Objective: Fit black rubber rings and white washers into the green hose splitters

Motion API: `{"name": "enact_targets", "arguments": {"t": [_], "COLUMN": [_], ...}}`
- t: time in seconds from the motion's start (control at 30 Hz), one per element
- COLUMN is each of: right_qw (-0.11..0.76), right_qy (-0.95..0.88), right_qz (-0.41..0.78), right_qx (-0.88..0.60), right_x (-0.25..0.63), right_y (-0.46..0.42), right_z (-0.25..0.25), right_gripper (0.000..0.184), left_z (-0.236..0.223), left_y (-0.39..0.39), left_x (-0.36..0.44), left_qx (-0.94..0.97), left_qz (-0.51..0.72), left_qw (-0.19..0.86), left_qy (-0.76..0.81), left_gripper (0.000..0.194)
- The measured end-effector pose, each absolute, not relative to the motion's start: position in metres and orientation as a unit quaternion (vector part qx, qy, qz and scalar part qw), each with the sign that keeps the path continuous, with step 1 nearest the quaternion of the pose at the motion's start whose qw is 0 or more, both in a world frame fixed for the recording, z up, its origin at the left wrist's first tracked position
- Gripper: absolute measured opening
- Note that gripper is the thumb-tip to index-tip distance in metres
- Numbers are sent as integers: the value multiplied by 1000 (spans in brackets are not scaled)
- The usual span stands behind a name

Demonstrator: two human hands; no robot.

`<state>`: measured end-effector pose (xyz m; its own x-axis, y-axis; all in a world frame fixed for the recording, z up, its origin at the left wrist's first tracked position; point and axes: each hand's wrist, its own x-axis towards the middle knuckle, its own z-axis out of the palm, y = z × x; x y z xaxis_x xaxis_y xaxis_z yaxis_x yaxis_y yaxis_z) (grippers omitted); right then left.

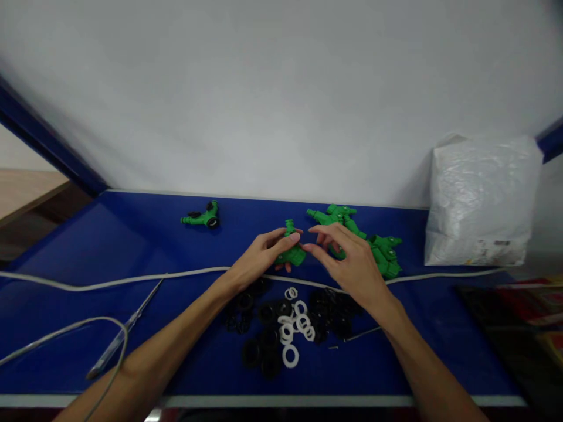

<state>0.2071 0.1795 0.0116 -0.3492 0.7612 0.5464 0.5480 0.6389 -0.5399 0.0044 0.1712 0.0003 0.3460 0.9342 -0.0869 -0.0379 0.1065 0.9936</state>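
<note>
My left hand (pixel 273 247) is closed around a green plastic hose connector (pixel 292 255), its narrow ribbed end pointing up past the thumb. Just right of it hovers my right hand (pixel 338 249), thumb and forefinger apart, the other fingers curled; nothing shows in its grip. Behind and beside that hand lie several more green connectors (pixel 385 253), partly hidden by it. Below the hands are white ring washers (pixel 290 356) in a loose pile, with black rings and caps (pixel 251 353) on both sides.
A green connector with black parts (pixel 202 218) lies at the back left of the blue table (pixel 145 234). A white cable (pixel 176 274) crosses the table. A screwdriver-like tool (pixel 125 334) lies left, a small screw (pixel 333 347) in front. A plastic-wrapped package (pixel 484 199) stands at right.
</note>
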Motion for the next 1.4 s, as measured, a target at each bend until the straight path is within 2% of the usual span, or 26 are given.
{"name": "enact_targets", "arguments": {"t": [0.07, 0.2, 0.3, 0.43, 0.67, 1.0, 1.23, 1.4], "right_qw": [394, 279, 224, 252, 205, 310, 232, 243], "right_qy": [-802, -841, -856, -863, -904, -855, -892, -889], "right_qz": [139, 182, 207, 155, 64, 31, 42, 33], "right_qx": [-428, -427, -419, -409, -370, -414, -386, -386], "right_x": [220, 241, 249, 247, 239, 268, 243, 246], "right_y": [183, 168, 137, 93, 75, 66, 66, 71], "right_z": [18, 20, 11, 2, -11, -26, -17, -30], "right_gripper": [9, 12, 14, 20, 33, 28, 31, 30], "left_z": [1, -1, -2, -4, -6, -12, -12, -10], "left_y": [172, 175, 175, 175, 173, 175, 174, 173], "left_x": [4, 2, 1, 2, 4, 3, 4, 4], "left_qx": [537, 537, 539, 540, 543, 556, 563, 566], "left_qz": [394, 402, 405, 408, 407, 411, 404, 406], "left_qw": [610, 605, 604, 604, 599, 590, 584, 584], "left_qy": [428, 429, 425, 420, 425, 416, 423, 417], "left_gripper": [52, 46, 43, 45, 48, 52, 54, 52]}}
